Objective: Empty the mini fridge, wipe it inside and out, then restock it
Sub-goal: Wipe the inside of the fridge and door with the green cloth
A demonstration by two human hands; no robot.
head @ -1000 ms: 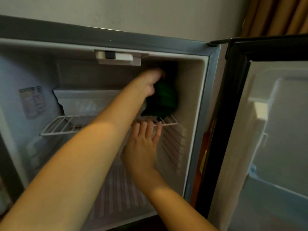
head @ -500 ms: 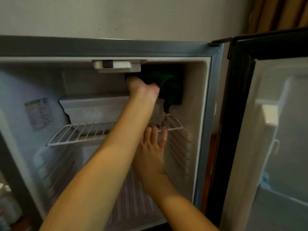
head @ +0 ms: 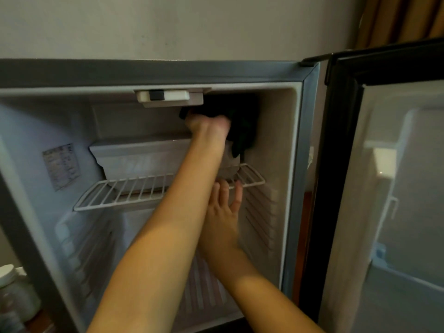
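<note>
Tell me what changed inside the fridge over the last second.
The left hand, gripping the dark cloth, moved up from near the wire shelf to the fridge ceiling. The right hand stayed under the shelf, fingers straight; the door stayed open.

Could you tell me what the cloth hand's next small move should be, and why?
Probably sweep the left hand down the right inner wall: its dark cloth is bunched in the top corner, while the right hand touches the wire shelf.

The cloth (head: 245,131) is dark green, the wire shelf (head: 125,193) white, the fridge frame (head: 144,70) grey, the door edge (head: 336,152) black
</note>
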